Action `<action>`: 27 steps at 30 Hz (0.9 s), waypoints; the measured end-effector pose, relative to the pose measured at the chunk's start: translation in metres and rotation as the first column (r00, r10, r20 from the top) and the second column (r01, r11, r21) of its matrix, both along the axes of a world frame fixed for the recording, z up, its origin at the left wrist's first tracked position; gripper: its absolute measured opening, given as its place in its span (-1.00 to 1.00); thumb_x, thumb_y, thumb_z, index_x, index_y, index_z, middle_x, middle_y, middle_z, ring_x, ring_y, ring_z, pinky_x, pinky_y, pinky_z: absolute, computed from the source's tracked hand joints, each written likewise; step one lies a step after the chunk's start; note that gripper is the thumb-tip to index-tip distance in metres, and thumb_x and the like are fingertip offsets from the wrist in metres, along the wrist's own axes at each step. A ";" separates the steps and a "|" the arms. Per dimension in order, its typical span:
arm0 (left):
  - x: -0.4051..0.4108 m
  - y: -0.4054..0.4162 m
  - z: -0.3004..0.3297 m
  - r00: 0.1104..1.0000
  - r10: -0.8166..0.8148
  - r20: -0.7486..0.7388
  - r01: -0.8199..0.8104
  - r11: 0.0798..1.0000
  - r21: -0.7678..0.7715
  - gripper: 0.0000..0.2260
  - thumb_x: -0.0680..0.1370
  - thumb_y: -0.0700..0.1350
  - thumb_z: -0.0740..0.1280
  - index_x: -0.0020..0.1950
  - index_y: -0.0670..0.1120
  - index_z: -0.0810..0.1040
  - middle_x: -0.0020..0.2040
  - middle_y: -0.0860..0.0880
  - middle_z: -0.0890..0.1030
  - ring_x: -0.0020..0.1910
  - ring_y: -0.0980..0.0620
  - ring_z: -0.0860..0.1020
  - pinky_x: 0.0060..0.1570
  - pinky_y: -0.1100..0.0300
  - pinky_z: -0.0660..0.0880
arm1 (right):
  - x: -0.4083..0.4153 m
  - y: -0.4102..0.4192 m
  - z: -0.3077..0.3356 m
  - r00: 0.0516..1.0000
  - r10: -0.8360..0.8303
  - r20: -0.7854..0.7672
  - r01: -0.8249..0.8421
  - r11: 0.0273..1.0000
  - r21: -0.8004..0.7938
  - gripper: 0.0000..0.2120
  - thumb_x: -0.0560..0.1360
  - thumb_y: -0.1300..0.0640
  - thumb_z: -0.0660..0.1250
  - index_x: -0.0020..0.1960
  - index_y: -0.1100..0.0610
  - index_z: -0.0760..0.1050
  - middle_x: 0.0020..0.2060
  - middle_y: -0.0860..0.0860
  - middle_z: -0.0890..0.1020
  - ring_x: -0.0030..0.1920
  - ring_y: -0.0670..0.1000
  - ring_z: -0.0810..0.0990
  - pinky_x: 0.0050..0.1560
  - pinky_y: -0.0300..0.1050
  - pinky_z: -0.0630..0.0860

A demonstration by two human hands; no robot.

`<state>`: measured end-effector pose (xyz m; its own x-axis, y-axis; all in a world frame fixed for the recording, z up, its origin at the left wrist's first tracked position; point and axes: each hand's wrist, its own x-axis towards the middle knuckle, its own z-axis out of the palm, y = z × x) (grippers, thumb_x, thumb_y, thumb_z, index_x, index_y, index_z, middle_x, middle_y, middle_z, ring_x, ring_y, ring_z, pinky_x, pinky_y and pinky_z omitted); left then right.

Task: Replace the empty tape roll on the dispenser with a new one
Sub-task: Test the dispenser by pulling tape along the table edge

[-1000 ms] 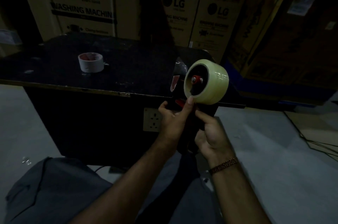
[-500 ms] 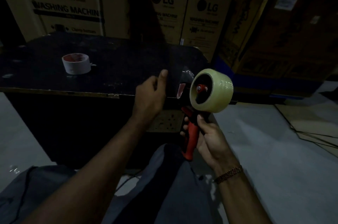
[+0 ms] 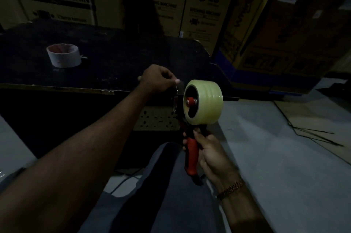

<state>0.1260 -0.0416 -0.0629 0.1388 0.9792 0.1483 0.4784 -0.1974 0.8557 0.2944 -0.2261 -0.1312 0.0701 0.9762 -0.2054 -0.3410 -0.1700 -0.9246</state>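
Your right hand [image 3: 209, 149] wraps the red plastic handle of the black-framed tape dispenser [image 3: 190, 153], holding it upright so the head faces you. The new, pale yellowish full tape roll [image 3: 206, 101] already sits on the red hub. Your left hand [image 3: 157, 80] reaches to the dispenser's front, thumb and fingers curled as if pinching the loose tape end to thread it, though the dim light hides the tape. Farther off, the spent white cardboard core [image 3: 63, 57] stands on the dark worktable [image 3: 114, 61].
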 end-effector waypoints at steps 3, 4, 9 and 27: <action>0.003 -0.001 -0.006 0.990 0.066 -0.123 -0.053 0.993 0.105 -0.84 0.57 0.10 0.53 0.00 0.03 0.76 -0.05 0.14 0.75 0.05 0.16 0.66 0.34 -0.04 0.29 | 0.000 -0.003 -0.005 1.000 0.001 -0.020 0.000 1.000 0.011 -0.80 0.68 0.19 0.24 0.21 0.24 0.57 -0.10 0.11 0.70 -0.13 0.05 0.64 0.03 0.02 0.55; 0.004 -0.001 -0.008 0.985 0.090 -0.149 -0.069 0.988 0.140 -0.83 0.58 0.13 0.52 -0.01 0.05 0.75 -0.04 0.15 0.75 0.07 0.14 0.65 0.36 -0.09 0.26 | -0.001 -0.004 -0.006 1.000 0.004 -0.029 -0.003 1.000 0.015 -0.79 0.68 0.19 0.24 0.23 0.24 0.56 -0.10 0.11 0.70 -0.12 0.06 0.64 0.05 0.04 0.55; 0.009 -0.001 -0.017 0.977 0.163 -0.140 -0.128 0.964 0.232 -0.86 0.57 0.13 0.51 0.01 0.09 0.77 -0.04 0.14 0.76 0.08 0.09 0.69 0.46 -0.13 0.37 | -0.005 -0.007 -0.007 1.000 0.020 -0.016 -0.020 1.000 -0.003 -0.79 0.67 0.15 0.24 0.19 0.23 0.58 -0.14 0.08 0.71 -0.13 0.05 0.63 0.07 0.04 0.54; 0.016 0.001 -0.016 0.970 0.165 -0.179 -0.125 0.969 0.212 -0.81 0.57 0.27 0.46 -0.06 0.18 0.72 -0.17 0.22 0.67 -0.06 0.22 0.56 0.14 0.04 0.15 | -0.006 0.000 -0.009 0.965 -0.030 0.260 0.031 1.000 0.001 -0.76 0.70 0.19 0.21 -0.03 0.26 0.58 -0.30 0.00 0.66 -0.36 -0.14 0.59 -0.27 -0.33 0.53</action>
<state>0.1424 -0.0409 -0.0785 0.0428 0.9445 0.3256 0.6673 -0.2696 0.6943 0.2887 -0.2262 -0.1400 0.1513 0.9722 -0.1788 -0.0946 -0.1658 -0.9816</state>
